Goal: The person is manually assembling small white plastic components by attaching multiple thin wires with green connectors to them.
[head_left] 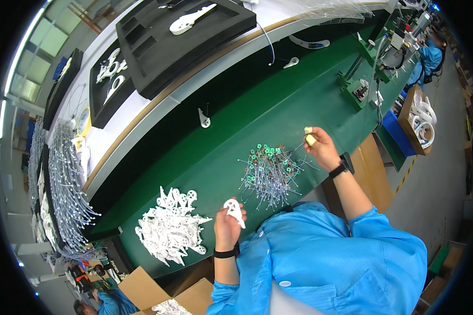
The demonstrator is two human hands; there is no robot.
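Note:
My left hand (227, 227) is closed round a white plastic part (233, 211) with a round, spoked head and a narrow tail. Just left of it, on the green bench top, lies a heap of similar white parts (171, 228). My right hand (321, 148), with yellow covers on two fingertips, is raised at the far right side of a pile of thin wires (270, 176) with green and brown round ends. Its thumb and finger are pinched together, and a thin wire (298, 147) runs from them toward the pile.
A raised shelf along the back holds black foam trays (186, 44) with white parts. A bench fixture (360, 89) stands at the far right, near a blue bin (397, 134). Bundled clear strands (71, 189) hang at left. An open cardboard box (194, 296) sits below; co-workers are farther off.

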